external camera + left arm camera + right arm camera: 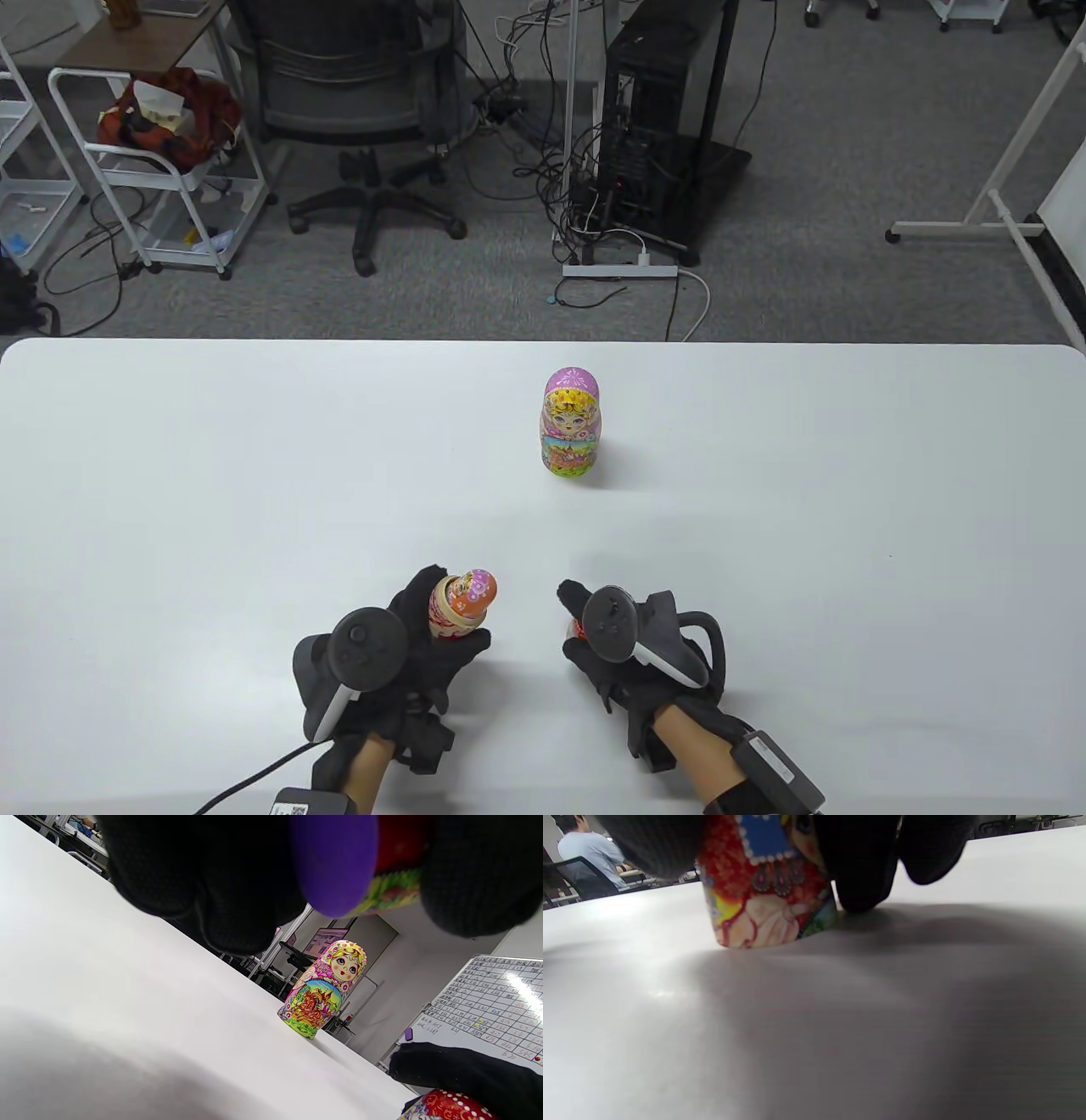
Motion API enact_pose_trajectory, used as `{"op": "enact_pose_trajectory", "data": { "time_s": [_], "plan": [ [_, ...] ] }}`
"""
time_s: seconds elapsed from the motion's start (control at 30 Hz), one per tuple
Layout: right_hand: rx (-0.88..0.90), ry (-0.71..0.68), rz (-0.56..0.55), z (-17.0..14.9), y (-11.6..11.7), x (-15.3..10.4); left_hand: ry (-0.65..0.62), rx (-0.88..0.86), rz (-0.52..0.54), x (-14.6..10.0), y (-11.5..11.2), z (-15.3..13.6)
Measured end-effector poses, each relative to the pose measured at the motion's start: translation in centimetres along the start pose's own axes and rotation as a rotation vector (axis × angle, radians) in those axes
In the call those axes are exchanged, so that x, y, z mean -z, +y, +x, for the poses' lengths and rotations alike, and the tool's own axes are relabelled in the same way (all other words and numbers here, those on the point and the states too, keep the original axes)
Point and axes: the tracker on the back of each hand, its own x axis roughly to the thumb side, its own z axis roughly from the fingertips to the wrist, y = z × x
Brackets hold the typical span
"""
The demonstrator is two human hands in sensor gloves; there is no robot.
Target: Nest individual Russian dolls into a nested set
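On the white table (170,475) the pink doll (571,422) stands upright and closed, and everything else is placed from it. Nearer the person and to its left, the left hand (416,654) grips an orange-headed doll (461,604), fingers wrapped around the body so the head sticks out past them, tilted away from the person. In the left wrist view the fingers (203,878) curl tightly around it with little gap, and a purple part of it (335,857) shows between them; whether this doll is whole or only a half, I cannot tell.

Nearer the person and slightly right of the pink doll, well apart from it, the right hand (628,662) covers a red doll (577,630), of which only a sliver shows from above. The right wrist view shows the fingers (861,866) closed over its upper part, while the red doll's base (768,925) touches the table, tipped a little.

Likely risks: the red doll, held high and resting on one edge, could skid or topple when pulled open. The orange-headed doll is held off the table, so a loosened grip would drop it. Forcing halves together crooked could jam them or scrape the paint.
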Motion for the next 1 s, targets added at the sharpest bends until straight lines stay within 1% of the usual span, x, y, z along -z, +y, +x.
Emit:
{"op": "enact_pose_trajectory", "data": {
  "time_s": [0.1,0.2,0.3,0.37,0.4,0.43,0.6,0.8,1.0],
  "plan": [
    [0.034,-0.011,-0.028,0.2,-0.5,-0.1,-0.003,0.006,-0.002,0.0,-0.1,0.0],
    [0.131,-0.040,-0.068,0.0,-1.5,-0.3,-0.009,0.025,-0.008,0.1,-0.1,0.2],
    [0.379,-0.113,-0.127,-0.5,-3.1,-0.9,-0.011,0.049,-0.019,0.2,-0.2,0.3],
    [0.495,-0.168,-0.143,-0.8,-3.8,-1.2,-0.012,0.063,-0.023,0.2,-0.3,0.3],
    [0.568,-0.208,-0.184,-0.9,-4.4,-1.5,-0.011,0.064,-0.026,0.2,-0.4,0.3],
    [0.604,-0.231,-0.209,-1.0,-4.9,-1.7,-0.011,0.064,-0.032,0.2,-0.5,0.3],
    [0.702,-0.328,-0.277,-0.8,-6.6,-2.5,-0.035,0.087,-0.054,0.2,-0.8,0.7],
    [0.703,-0.409,-0.245,0.1,-6.8,-2.9,-0.108,0.128,-0.080,-0.1,-1.2,2.0],
    [0.669,-0.429,-0.217,0.9,-6.3,-2.9,-0.152,0.137,-0.090,-0.3,-1.3,2.8]
  ]
}}
